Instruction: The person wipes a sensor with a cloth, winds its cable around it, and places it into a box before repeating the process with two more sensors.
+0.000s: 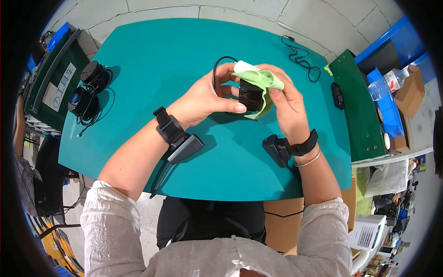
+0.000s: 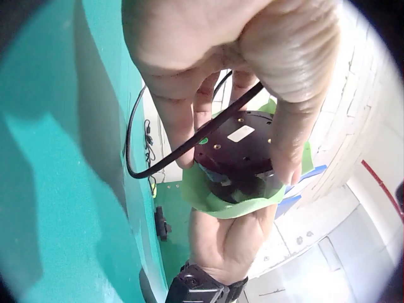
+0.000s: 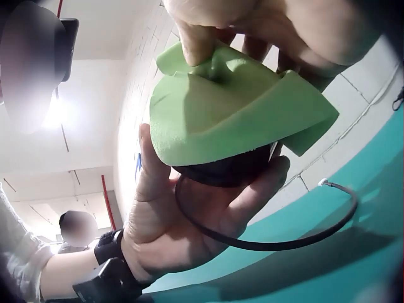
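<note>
Over the middle of the green table, my left hand [image 1: 203, 99] grips a black cylindrical sensor [image 1: 250, 98] by its sides, fingers on one side and thumb on the other. Its flat base, with small screw holes and a pale label, faces the left wrist camera. A black cable [image 2: 196, 140] loops from it past the left hand. My right hand [image 1: 290, 104] pinches a light green cloth [image 3: 214, 123] against the sensor's other end. The cloth drapes over that end and hides it; in the right wrist view only a dark strip of the sensor shows below.
Two similar black devices with coiled cables [image 1: 94, 76] stand at the table's left edge. A thin black cable [image 1: 300, 60] lies at the back right, and a small black object [image 1: 338, 95] by the right edge. Green cabinets [image 1: 357, 106] flank the table.
</note>
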The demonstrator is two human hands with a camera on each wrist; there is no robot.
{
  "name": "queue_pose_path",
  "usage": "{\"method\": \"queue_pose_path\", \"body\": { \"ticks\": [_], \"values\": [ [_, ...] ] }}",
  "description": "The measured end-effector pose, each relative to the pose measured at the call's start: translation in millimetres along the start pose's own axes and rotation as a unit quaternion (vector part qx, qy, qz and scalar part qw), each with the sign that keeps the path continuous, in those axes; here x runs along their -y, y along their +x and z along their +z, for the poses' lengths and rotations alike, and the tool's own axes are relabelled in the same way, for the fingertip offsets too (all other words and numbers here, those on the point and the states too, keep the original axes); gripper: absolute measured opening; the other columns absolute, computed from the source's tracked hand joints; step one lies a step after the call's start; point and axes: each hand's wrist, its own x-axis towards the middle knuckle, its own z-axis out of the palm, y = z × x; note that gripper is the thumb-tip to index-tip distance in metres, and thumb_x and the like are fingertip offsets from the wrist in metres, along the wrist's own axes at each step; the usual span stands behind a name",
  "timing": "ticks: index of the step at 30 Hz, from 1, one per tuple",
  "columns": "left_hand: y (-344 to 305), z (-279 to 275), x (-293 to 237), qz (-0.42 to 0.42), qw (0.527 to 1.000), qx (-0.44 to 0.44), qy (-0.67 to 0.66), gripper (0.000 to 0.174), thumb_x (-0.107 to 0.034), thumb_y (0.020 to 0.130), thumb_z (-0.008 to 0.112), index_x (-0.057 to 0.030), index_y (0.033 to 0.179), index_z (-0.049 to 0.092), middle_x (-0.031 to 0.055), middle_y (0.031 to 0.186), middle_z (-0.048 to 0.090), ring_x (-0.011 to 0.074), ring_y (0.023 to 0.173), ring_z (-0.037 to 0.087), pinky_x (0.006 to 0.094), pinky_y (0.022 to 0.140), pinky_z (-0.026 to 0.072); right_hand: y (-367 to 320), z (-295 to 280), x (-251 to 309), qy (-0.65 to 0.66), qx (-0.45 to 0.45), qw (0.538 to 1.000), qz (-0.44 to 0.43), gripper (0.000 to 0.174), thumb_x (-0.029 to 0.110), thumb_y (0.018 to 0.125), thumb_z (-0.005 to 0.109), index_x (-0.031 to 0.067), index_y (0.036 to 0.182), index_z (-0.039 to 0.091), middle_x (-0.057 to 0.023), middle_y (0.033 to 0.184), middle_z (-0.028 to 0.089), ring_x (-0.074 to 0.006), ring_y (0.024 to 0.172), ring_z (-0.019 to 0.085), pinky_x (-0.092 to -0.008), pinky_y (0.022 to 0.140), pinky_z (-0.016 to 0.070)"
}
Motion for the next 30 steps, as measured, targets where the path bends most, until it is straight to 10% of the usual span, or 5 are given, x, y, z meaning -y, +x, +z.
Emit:
{"method": "queue_pose_path", "body": {
  "ticks": [10,14,20,26,30],
  "values": [
    [-0.1,-12.8,5.8,-0.066,0.966,-0.086,-0.236,0.042,-0.033,0.089,0.07,-0.0091,0.119,0.053,0.0054,0.113,0.062,0.0164,0.104,0.063,0.0347,0.09,0.0546,3.8,7.6,19.1,-0.274,0.123,0.934,-0.191,0.043,-0.006,0.073,0.062,0.0092,0.113,0.066,-0.0068,0.137,0.054,-0.0343,0.131,0.046,-0.0415,0.101,0.0444],
    [-4.0,-15.1,0.6,-0.076,0.972,-0.097,-0.199,0.059,-0.053,0.097,0.046,-0.0073,0.134,0.047,0.0105,0.13,0.057,0.0222,0.115,0.059,0.0382,0.097,0.0513,3.9,9.9,23.6,-0.316,0.158,0.914,-0.198,0.044,-0.009,0.067,0.066,0.0058,0.109,0.065,-0.0038,0.135,0.056,-0.033,0.135,0.042,-0.0403,0.101,0.0456],
    [-0.7,-22.0,-1.5,-0.05,0.93,-0.053,-0.36,0.063,-0.056,0.098,0.041,-0.0038,0.132,0.049,0.0158,0.124,0.06,0.0296,0.108,0.063,0.0414,0.094,0.052,2.3,3.2,19.6,-0.287,0.129,0.927,-0.206,0.035,-0.005,0.074,0.064,0.0036,0.108,0.067,-0.0097,0.124,0.063,-0.0335,0.127,0.052,-0.0383,0.098,0.0477],
    [-0.1,-16.4,-4.2,-0.056,0.935,0.057,-0.346,0.078,-0.062,0.095,0.033,0.0019,0.139,0.04,0.0254,0.117,0.057,0.0398,0.103,0.061,0.0507,0.094,0.0496,-2.7,-5.9,-4.5,0.008,-0.127,0.982,0.137,0.024,0.016,0.099,0.052,-0.0021,0.108,0.065,-0.0116,0.109,0.068,-0.0212,0.104,0.064,-0.0299,0.091,0.0478],
    [2.8,-22.1,1.4,-0.064,0.914,0.121,-0.382,0.072,-0.054,0.098,0.032,0.0069,0.134,0.045,0.0325,0.115,0.058,0.046,0.098,0.063,0.0493,0.085,0.0541,3.3,-4.4,0.0,0.283,-0.155,0.936,0.145,0.037,0.024,0.103,0.046,-0.0065,0.121,0.054,-0.0127,0.118,0.064,-0.0202,0.108,0.061,-0.0331,0.098,0.0451]
  ]
}}
